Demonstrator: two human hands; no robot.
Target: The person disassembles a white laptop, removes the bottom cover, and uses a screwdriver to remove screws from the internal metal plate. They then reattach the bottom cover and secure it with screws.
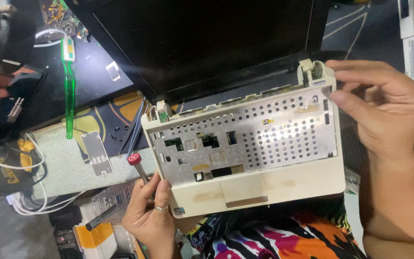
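Head view: laptop (264,144) between left hand (150,211), right hand (384,110).

I see a dark bench (97,91) carrying a green toothbrush (68,91) near its left edge, a small circuit board (65,19) at the far left corner, a pale mat (58,158) with a grey metal plate (97,153), and white cables (29,192) alongside.

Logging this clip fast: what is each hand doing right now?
Left hand: closed on red-capped screwdriver, steadying cream laptop base.
Right hand: pinching the base's right hinge corner.
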